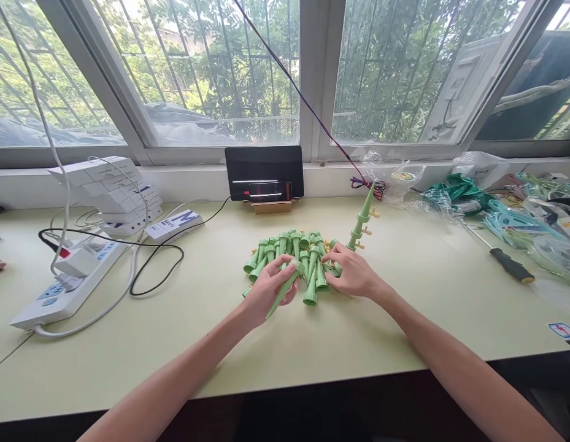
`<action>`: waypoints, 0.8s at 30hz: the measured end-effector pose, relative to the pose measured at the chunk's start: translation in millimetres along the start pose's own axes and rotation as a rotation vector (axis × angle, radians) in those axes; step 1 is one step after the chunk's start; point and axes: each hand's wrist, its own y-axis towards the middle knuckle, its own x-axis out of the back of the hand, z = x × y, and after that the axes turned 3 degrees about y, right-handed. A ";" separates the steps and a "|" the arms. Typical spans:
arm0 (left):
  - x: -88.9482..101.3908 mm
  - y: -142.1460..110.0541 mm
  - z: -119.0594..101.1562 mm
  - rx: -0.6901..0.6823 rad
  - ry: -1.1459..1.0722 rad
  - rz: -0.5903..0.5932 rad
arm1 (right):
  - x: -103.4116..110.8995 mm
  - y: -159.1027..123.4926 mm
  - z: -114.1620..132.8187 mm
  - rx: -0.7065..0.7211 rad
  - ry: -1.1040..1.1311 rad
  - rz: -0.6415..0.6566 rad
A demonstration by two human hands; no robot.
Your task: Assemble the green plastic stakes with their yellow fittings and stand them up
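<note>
A heap of green plastic spike-shaped parts (291, 252) lies in the middle of the pale green table (248, 344). My left hand (270, 287) is closed round one green cone-shaped spike (285, 290) that points down and to the left. My right hand (351, 270) rests on the right side of the heap with its fingers curled and grips the base of a stack of nested green spikes (362, 222). That stack rises up and to the right, with small yellow tabs on its side.
A white power strip (64, 279) with plugs and black and white cables lies at the left, beside white boxes (112, 187). A dark tablet and a phone (264, 175) stand by the window. A screwdriver (509, 264) and plastic bags (519, 209) lie at the right.
</note>
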 end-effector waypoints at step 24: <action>-2.8 -0.9 -0.6 0.009 -0.027 0.045 | -6.0 3.4 1.0 -0.053 0.050 0.054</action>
